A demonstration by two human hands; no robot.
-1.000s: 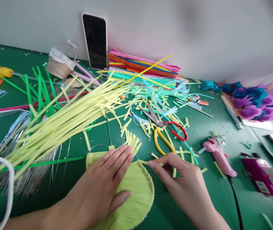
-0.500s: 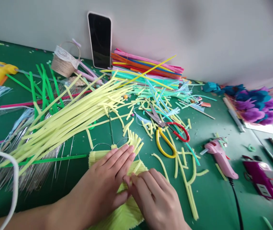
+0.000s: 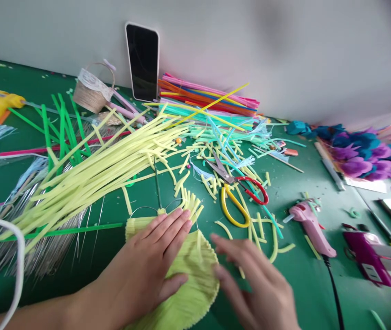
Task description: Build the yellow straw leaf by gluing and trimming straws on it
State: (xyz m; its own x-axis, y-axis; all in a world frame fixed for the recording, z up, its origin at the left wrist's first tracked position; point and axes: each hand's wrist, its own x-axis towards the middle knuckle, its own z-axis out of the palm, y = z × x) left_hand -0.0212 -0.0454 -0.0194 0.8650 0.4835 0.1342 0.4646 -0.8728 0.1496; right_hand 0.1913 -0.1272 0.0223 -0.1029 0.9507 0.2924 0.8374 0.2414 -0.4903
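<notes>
1. Far left, a small woven basket [image 3: 89, 97] with white lace [image 3: 95, 81] stands tilted; its contents cannot be made out.
2. Near centre lies a yellow-green ribbed piece [image 3: 195, 286], its right side rounded and finely scalloped.
3. Left hand [image 3: 149, 252]: flat upon it, fingers extended.
4. Right hand [image 3: 259, 277]: blurred, fingers parted, beside its right edge; contact unclear.

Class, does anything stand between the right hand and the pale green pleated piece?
Nothing visible does: the right hand is at the edge of the pleated piece. The left hand covers another part.
</notes>
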